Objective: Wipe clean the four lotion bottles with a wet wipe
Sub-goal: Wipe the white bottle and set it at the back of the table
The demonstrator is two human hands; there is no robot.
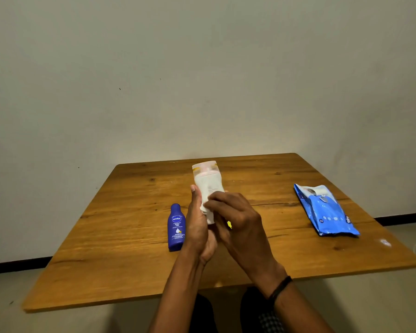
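Note:
My left hand grips a white lotion bottle above the middle of the table, its flat end pointing away from me. My right hand is curled over the bottle's lower part and presses a white wet wipe against it; most of the wipe is hidden under the fingers. A dark blue lotion bottle lies flat on the table just left of my left hand. A bit of yellow shows under my right hand; what it belongs to is hidden.
A blue pack of wet wipes lies on the right side of the wooden table. A plain wall stands behind the table's far edge. My knees show under the near edge.

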